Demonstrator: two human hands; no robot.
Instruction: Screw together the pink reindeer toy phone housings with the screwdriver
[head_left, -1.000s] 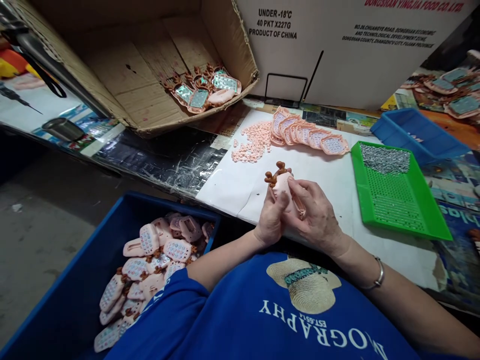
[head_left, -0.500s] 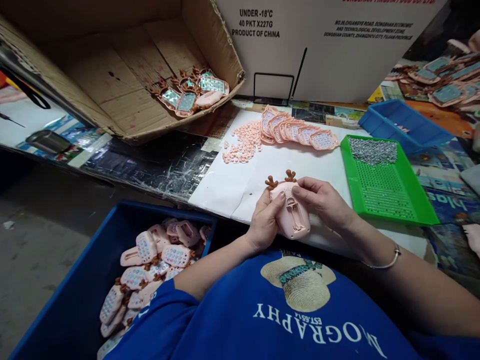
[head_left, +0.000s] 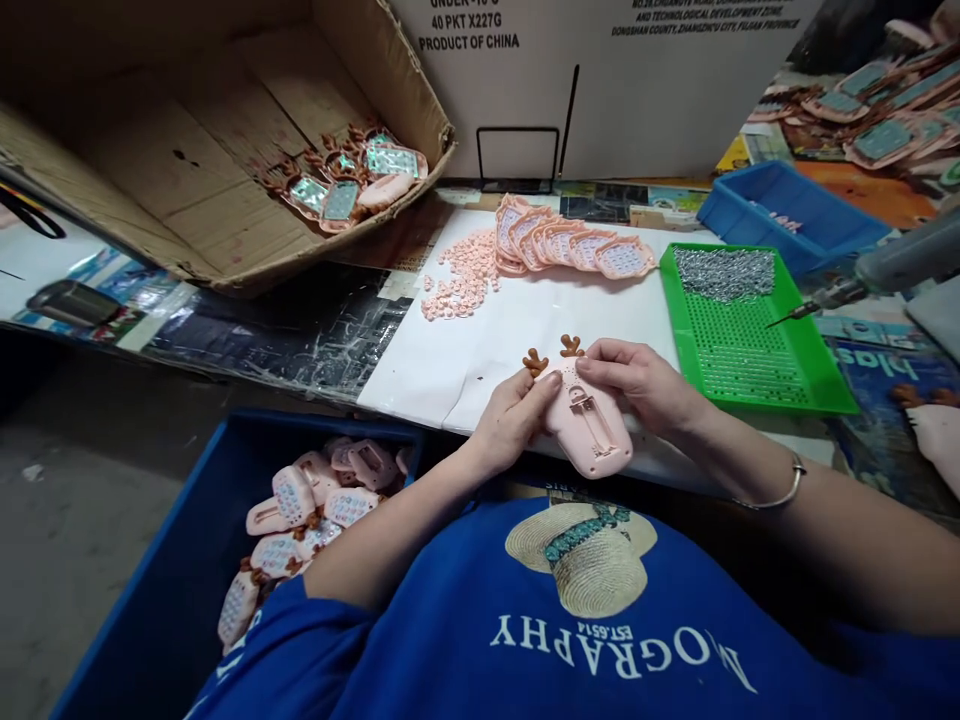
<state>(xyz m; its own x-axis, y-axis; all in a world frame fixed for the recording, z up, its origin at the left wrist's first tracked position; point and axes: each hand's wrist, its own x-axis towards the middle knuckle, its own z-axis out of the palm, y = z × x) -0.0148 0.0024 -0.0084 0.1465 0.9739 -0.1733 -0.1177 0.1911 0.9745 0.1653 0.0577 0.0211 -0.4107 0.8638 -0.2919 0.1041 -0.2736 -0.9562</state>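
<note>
Both hands, the left hand (head_left: pixel 514 420) and the right hand (head_left: pixel 637 385), close their fingers on the pink toy phone (head_left: pixel 589 425), holding it back-side up just above the white surface (head_left: pixel 517 330) so its back shows.

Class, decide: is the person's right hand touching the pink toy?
Touching. The head view shows the right hand with its fingers pressed on the pink toy near the antlers.

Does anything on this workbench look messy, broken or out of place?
A few things. The cardboard box lies tipped on its side, its rim crumpled and torn, with finished toys resting at its mouth. Small pink buttons lie in a loose scatter on the white sheet. The pink toy shell in both hands looks intact.
</note>
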